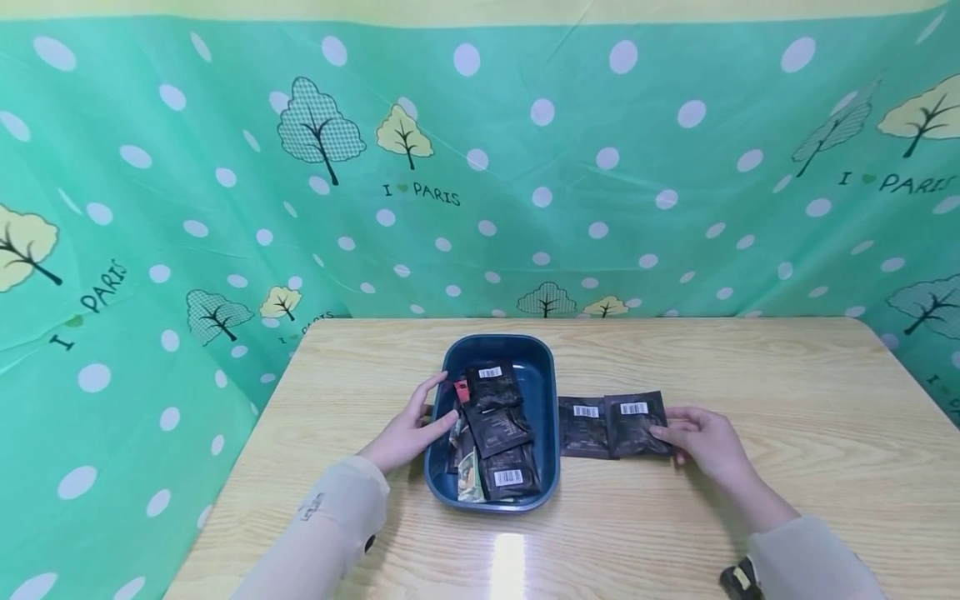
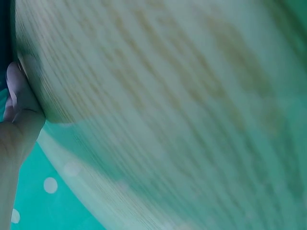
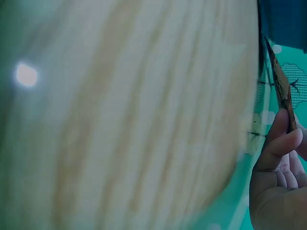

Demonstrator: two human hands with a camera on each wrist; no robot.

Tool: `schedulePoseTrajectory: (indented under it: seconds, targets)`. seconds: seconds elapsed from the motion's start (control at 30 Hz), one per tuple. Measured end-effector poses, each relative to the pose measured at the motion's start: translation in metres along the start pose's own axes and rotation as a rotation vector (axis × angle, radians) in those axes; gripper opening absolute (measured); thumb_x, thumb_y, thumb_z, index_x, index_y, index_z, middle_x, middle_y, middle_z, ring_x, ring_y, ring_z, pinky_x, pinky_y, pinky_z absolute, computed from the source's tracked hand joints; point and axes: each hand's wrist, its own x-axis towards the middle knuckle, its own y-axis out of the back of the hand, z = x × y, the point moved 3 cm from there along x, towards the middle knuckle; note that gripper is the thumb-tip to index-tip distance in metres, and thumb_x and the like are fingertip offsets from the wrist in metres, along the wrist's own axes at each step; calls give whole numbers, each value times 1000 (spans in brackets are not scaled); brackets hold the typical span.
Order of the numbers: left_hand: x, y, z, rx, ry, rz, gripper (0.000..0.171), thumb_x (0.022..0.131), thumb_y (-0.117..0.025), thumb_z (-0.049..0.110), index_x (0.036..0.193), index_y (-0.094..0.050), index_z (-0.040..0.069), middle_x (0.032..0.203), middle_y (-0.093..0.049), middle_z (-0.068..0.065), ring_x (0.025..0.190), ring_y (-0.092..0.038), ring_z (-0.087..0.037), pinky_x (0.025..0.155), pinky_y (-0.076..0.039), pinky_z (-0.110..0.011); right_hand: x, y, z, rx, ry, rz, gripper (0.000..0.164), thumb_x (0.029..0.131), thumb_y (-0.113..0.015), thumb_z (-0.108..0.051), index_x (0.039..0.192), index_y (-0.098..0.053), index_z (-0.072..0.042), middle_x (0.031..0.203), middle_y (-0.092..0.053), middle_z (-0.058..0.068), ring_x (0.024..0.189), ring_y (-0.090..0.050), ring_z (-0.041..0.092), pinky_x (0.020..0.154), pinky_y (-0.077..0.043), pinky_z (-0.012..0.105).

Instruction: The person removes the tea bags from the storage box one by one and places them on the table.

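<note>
A dark blue rectangular plastic box (image 1: pixel 557 417) stands on the table with several black packets (image 1: pixel 498 429) piled in it. My left hand (image 1: pixel 408 429) holds the box by its left wall, thumb over the rim and other fingers along the outside. To the right of the box, my right hand (image 1: pixel 701 437) pinches the right edge of a flat black packet (image 1: pixel 633 421) with a white barcode label. That packet's left edge overlaps a second black packet (image 1: pixel 583 427) beside the box. In the right wrist view the pinched packet (image 3: pixel 280 76) appears edge-on between thumb and fingers.
A red-tipped piece (image 1: pixel 461 391) and a green printed packet (image 1: pixel 469 479) lie among the black packets in the box. The light wooden table (image 1: pixel 810 400) backs onto a green dotted cloth (image 1: pixel 540 192), which also hangs along the sides.
</note>
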Motion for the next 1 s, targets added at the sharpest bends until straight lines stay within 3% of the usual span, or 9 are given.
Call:
schedulePoseTrajectory:
  seconds: [0.33,0.6,1.0]
  targets:
    - [0,-1,-1,-15,-6,-7,69,97,-60,44,154,-21,40,132,-56,-21,114,-62,-29,101,-48,-53,4,-1,3,-109,-40,9,58,88,-73,-16,130,-50,17,76,-72,1,56,-60,15,65,-47,23]
    - [1,0,-1,-13,-18,-7,69,97,-61,44,154,-22,39,132,-57,-22,115,-62,-30,102,-47,-54,6,-4,1,-219,-26,23,54,90,-70,-14,131,-49,16,78,-67,7,56,-62,17,67,-47,26]
    - [0,1,0,-3,-16,-12,70,97,-60,45,155,-21,40,133,-56,-22,116,-61,-31,103,-47,-54,6,-4,-2,-312,-11,29,60,90,-72,-16,135,-46,15,72,-67,4,55,-59,17,66,-47,31]
